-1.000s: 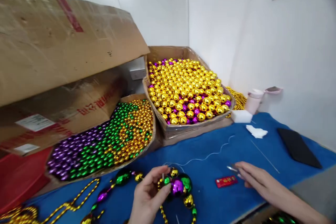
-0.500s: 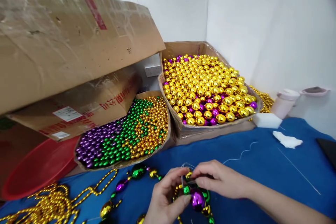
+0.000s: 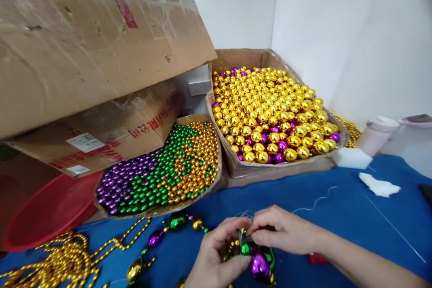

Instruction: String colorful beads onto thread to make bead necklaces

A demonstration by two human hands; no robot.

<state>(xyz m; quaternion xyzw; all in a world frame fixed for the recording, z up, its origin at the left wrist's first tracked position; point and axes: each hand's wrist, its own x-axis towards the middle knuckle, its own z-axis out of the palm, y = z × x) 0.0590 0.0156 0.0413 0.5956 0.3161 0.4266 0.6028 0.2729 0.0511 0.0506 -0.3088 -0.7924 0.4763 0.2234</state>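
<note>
A cluster of strung beads [image 3: 258, 261], with a large purple bead, green beads and small gold ones, is held low in the middle of the view, just above the blue worktop [image 3: 337, 216]. It is gripped from the left by the left hand [image 3: 216, 261], whose fingers are curled closed around it, with the thumb pressed under the purple bead. The right hand [image 3: 283, 231] is closed over the top of the cluster, its fingertips pinched at a thin white thread [image 3: 313, 202] that trails away to the right across the worktop. A second ago the right hand was resting apart on the worktop near a small red item [image 3: 315, 258]; half a second ago it had already been brought to the cluster, and since then the grip of both hands is little changed, while the cluster is seen slightly lower. From the cluster a string of larger beads [image 3: 162, 234] is laid out to the left, toward a heap of gold bead chains [image 3: 64, 263]. Behind it a cardboard tray of small purple, green and gold beads [image 3: 162, 166] is seen, and beside that a cardboard box of larger gold and purple balls [image 3: 270, 112]. A red basin [image 3: 50, 211] is partly tucked under a leaning carton [image 3: 84, 45]. At the right, a white block [image 3: 351, 158], a crumpled white tissue [image 3: 380, 186] and a pale cup [image 3: 376, 135] are set well apart from the hands.
</note>
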